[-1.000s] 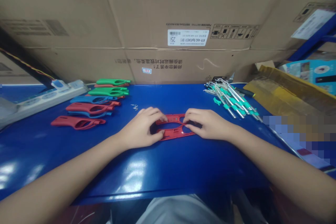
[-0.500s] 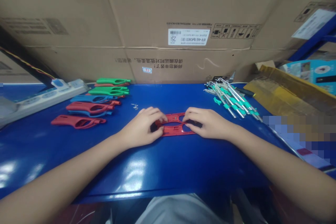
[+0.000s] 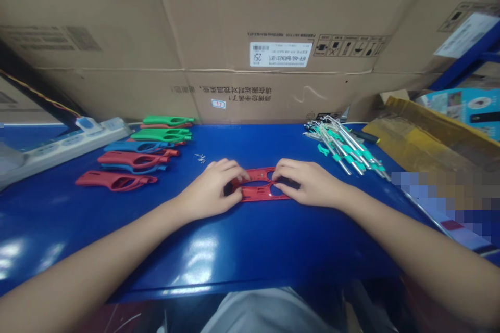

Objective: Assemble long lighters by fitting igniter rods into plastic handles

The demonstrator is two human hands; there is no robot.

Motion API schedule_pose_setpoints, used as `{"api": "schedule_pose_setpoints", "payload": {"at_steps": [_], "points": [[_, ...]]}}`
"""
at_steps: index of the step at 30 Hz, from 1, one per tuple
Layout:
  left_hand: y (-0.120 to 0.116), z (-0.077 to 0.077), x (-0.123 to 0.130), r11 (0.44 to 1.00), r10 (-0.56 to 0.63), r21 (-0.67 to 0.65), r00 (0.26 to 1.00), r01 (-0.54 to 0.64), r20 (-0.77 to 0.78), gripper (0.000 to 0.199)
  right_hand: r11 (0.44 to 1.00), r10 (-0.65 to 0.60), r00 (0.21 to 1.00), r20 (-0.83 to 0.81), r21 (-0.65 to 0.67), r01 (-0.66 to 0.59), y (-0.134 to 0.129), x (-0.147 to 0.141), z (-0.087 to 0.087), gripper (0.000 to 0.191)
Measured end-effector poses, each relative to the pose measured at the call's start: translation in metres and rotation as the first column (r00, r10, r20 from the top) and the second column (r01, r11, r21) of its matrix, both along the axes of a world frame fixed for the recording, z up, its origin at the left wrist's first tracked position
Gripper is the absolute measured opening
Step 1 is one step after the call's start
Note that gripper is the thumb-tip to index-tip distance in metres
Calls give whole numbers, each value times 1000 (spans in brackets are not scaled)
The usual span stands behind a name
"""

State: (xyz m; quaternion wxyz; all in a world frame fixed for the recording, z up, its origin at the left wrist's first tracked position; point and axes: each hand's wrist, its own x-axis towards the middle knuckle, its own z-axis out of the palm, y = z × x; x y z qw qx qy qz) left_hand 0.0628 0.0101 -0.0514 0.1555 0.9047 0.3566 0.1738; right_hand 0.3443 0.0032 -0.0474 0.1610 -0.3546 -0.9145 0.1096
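Note:
Two red plastic shell halves point(image 3: 261, 193) lie side by side on the blue table, their inner faces up and oval openings showing. My left hand point(image 3: 214, 187) grips their left ends, with fingers on the far half and the thumb on the near one. On the right ends, my right hand point(image 3: 307, 182) holds them the same way, fingertips curled at the openings. My fingers cover both ends of the halves. A few tiny screws point(image 3: 201, 158) lie on the table beyond my left hand.
Red, blue and green shells point(image 3: 125, 158) are stacked at the left, beside a white power strip point(image 3: 66, 145). Metal rods with green parts point(image 3: 344, 148) lie at the right, near a yellow-taped package point(image 3: 422, 140). A large cardboard box point(image 3: 219, 21) stands behind.

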Motion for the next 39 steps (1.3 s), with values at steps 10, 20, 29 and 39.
{"api": "schedule_pose_setpoints", "payload": {"at_steps": [10, 20, 29, 39], "points": [[-1, 6, -3, 999, -2, 34, 1000, 2, -25, 21, 753, -614, 785, -79, 242, 612, 36, 49, 18, 16], [-8, 9, -4, 993, -8, 115, 999, 13, -48, 28, 486, -838, 402, 371, 170, 857, 48, 69, 21, 30], [-13, 5, 2, 986, -115, 111, 988, 127, -106, 30, 463, -872, 410, 266, 183, 867, 51, 69, 11, 34], [-10, 24, -12, 983, -137, 87, 964, 161, -228, 29, 759, -651, 703, -288, -232, 608, 35, 52, 27, 11]]}}
